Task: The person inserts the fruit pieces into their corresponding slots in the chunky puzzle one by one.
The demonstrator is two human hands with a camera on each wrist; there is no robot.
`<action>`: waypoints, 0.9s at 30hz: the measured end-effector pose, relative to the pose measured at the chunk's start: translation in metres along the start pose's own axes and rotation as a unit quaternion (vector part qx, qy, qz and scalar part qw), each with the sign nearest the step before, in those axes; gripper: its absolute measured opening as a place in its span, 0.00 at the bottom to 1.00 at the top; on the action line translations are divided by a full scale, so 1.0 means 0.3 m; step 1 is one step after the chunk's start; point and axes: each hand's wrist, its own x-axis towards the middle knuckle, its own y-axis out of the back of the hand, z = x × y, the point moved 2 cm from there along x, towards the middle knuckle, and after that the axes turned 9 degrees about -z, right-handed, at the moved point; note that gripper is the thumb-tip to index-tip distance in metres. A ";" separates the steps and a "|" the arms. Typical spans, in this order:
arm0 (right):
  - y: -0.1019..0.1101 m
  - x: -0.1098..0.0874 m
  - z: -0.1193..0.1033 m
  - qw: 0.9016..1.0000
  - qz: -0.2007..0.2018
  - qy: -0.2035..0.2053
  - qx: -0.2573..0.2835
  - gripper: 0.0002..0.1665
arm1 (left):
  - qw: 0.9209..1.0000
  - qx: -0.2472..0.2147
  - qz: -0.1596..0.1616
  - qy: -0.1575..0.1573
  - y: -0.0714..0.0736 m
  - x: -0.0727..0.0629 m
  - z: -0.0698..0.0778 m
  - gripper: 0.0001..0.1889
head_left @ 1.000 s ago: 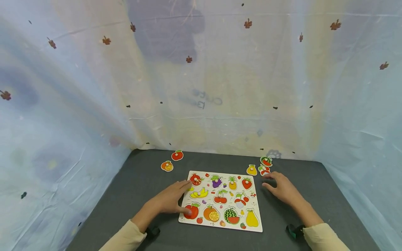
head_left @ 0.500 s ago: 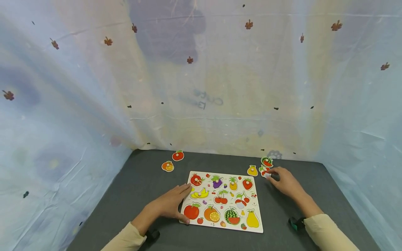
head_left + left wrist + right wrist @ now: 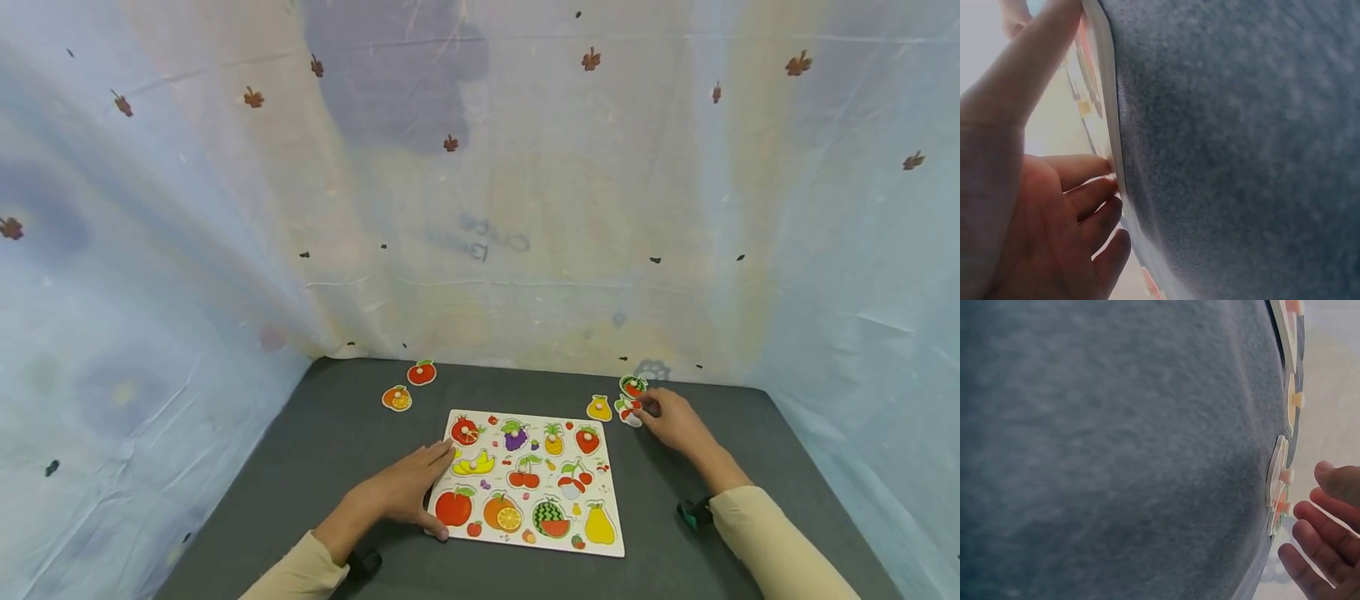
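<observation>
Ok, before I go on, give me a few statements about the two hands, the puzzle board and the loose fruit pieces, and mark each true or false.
1. The left hand touches the left side of the fruit puzzle board. True.
2. Five loose pieces lie off the board: apple piece, orange piece, pear piece, watermelon piece and red-and-white piece. True.
3. The pear piece is set into the board. False: it lies on the dark tabletop, near the board's far right corner.
4. The right hand is nearer the watermelon piece than the apple piece. True.
5. The right hand holds the watermelon piece. False: the right wrist view shows its fingers apart from the pieces.
</observation>
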 end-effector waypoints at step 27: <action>-0.050 0.070 0.007 1.000 -0.006 -0.024 0.009 0.06 | 1.000 0.008 -0.018 0.018 0.012 -0.006 0.039 0.71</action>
